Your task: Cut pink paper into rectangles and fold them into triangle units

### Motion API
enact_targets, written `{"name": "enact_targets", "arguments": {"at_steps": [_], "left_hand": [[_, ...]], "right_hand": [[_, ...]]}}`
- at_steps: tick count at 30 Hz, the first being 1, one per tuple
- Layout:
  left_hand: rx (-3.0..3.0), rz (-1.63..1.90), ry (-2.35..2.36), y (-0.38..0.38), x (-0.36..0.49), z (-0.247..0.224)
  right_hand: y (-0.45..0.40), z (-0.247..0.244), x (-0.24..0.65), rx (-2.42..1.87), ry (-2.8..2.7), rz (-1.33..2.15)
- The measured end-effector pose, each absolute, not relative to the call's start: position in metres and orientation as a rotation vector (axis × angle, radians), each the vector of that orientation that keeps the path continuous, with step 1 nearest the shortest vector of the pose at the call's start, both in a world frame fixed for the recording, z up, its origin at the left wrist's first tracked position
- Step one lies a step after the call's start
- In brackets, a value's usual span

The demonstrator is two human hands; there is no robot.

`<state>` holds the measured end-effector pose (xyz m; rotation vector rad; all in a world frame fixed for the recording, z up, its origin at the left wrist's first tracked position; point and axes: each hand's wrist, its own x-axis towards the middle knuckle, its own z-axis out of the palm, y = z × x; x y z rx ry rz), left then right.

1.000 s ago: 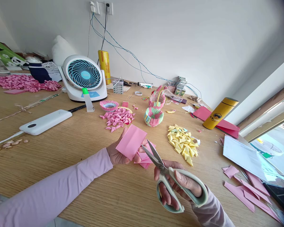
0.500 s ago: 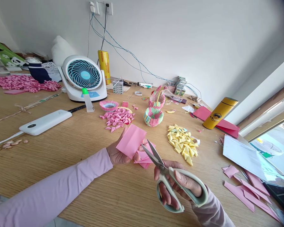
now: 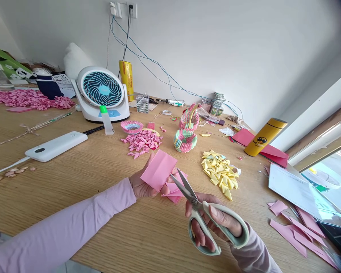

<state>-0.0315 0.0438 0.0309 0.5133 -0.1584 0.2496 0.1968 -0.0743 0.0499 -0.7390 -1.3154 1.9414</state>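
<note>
1. Paper (image 3: 159,170): in the head view it is above the table (image 3: 136,237), nearer the near edge than the back edge, gripped by the left hand (image 3: 140,186).
2. The right hand (image 3: 211,222) grasps the scissors (image 3: 194,203) by their handles. The blades are parted, tips beside the paper; I cannot tell whether they touch it.
3. The left fingertips sit close to those tips, so blades closing at a poor angle could nick skin.
4. A slack grip could let the paper bend or turn, sending a cut crooked.
5. Pink sheets (image 3: 174,195) lie below the blades; dipping scissors might snag them.
6. A wide swing towards the table's back right corner might scatter the yellow pieces (image 3: 221,172).
</note>
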Motion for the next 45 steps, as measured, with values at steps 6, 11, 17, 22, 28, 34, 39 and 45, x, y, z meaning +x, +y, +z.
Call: {"name": "enact_targets", "arguments": {"at_steps": [6,11,17,22,28,34,39,45], "left_hand": [[0.646,0.144,-0.147,0.045,-0.027,0.024],[0.827,0.055,-0.131,0.042,-0.023,0.03],[0.919,0.099,-0.104,0.043,-0.028,0.046],[1.085,0.239,0.067,0.043,-0.028,0.051],[1.251,0.207,0.159,0.046,-0.03,0.049],[1.309,0.124,0.141,0.047,-0.029,0.049],[1.332,0.072,0.165,0.044,-0.029,0.054],[1.336,0.054,0.229,0.039,-0.036,0.065]], "right_hand": [[-0.071,0.048,0.196,-0.713,-1.305,1.978],[-0.066,0.043,0.199,-0.65,-1.248,1.999],[-0.064,0.045,0.201,-0.732,-1.326,1.902],[-0.066,0.048,0.196,-0.725,-1.383,1.792],[-0.067,0.048,0.194,-0.748,-1.41,1.762],[-0.066,0.039,0.197,-0.76,-1.397,1.821],[-0.068,0.041,0.195,-0.737,-1.367,1.818],[-0.065,0.032,0.201,-0.744,-1.354,1.893]]}}
